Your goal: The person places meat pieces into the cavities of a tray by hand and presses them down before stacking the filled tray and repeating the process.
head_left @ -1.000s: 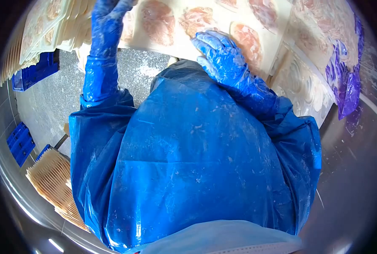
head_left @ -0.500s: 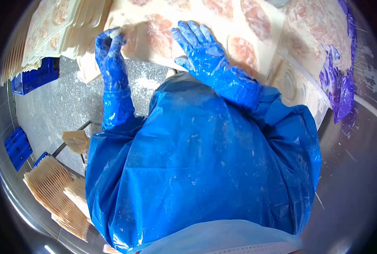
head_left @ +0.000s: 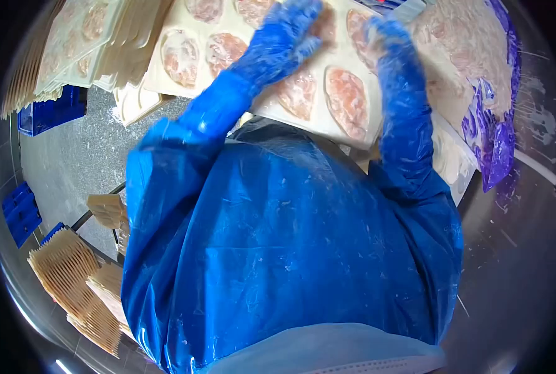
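Observation:
A cream-coloured moulded tray point(head_left: 319, 118) lies before me, with several flat oval portions of pale pink minced meat point(head_left: 346, 103) in its hollows. My left hand point(head_left: 284, 37), in a wet blue glove, reaches across the tray's middle, thumb spread from the fingers beside one of the meat portions. Over the tray's right side is my right hand point(head_left: 393, 40), also gloved in blue and smeared by motion. Its fingertips overlap a meat portion; whether it holds anything I cannot tell. A large heap of minced meat point(head_left: 471, 37) sits to its right.
Stacked trays with meat point(head_left: 72, 47) stand at upper left above a blue crate point(head_left: 53, 112). Purple plastic film point(head_left: 499, 149) edges the meat heap. Lower left hold stacks of ridged cream trays point(head_left: 66, 268) and a blue crate on its side point(head_left: 21, 212). A grey floor point(head_left: 72, 156) shows between.
My left hand has moved right and forward from the tray's left edge onto its middle. My right hand has lifted from lying flat and shifted right. The tray has come closer and turned.

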